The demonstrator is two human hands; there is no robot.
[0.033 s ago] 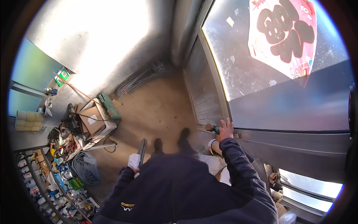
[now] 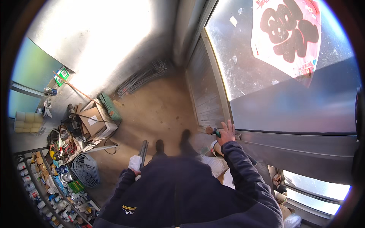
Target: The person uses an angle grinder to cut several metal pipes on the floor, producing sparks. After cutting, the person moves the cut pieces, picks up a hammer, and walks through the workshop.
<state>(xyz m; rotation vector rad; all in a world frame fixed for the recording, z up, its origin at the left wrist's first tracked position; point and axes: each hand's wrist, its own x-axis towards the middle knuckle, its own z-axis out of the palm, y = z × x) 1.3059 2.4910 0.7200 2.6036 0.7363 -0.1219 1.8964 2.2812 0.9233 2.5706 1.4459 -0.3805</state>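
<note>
My left hand (image 2: 137,172), low and left of my body, is closed round a bundle of long grey bars (image 2: 143,149). A crumpled white wrap (image 2: 135,162) covers them at the grip. On the right, my right hand (image 2: 227,132) reaches to the edge of the glazed door (image 2: 262,114), its upper fingers stretched against the frame. A short tool with a rounded brown end and a dark green handle (image 2: 216,132) sticks out at its thumb side. It seems held in the palm; the handle's far part is hidden.
A red paper decoration (image 2: 289,36) hangs on the door glass. Thin metal rods (image 2: 140,78) lie by the far wall. To the left are a cardboard box (image 2: 91,121), a green case (image 2: 110,106), coiled grey hose (image 2: 84,171) and crowded shelves (image 2: 57,190). White sacks (image 2: 216,165) stand beside my right leg.
The whole view has shifted very slightly, with the door and decoration a little farther left. Both hands keep their grips and places.
</note>
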